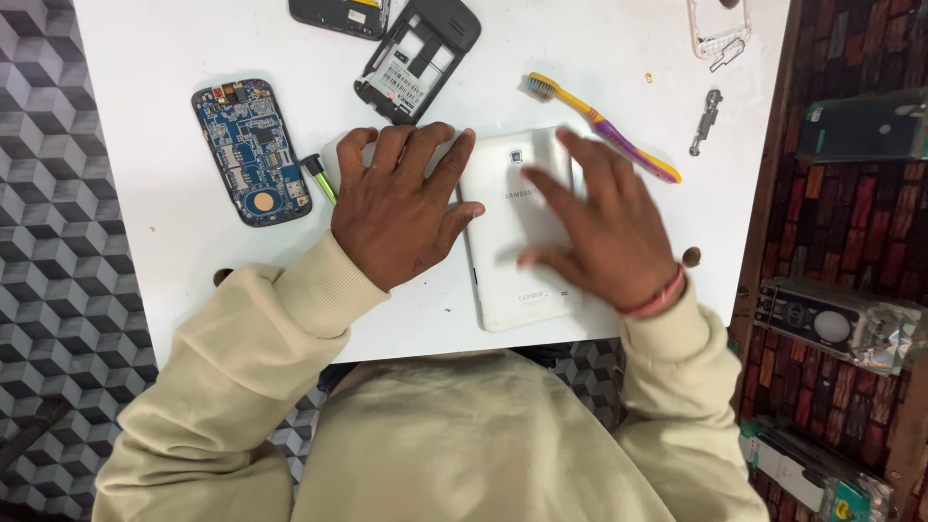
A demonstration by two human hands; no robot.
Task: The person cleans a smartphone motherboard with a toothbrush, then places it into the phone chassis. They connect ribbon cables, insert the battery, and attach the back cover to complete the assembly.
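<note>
We press our right hand (604,237), fingers spread, on a white, face-down tablet (514,232) on the white table (145,193). Our left hand (401,203) rests open beside it, thumb touching its edge.

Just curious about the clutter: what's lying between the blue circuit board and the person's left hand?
In the head view, a small green-tipped tool lies on the white table between the blue circuit board and the left hand.
</note>
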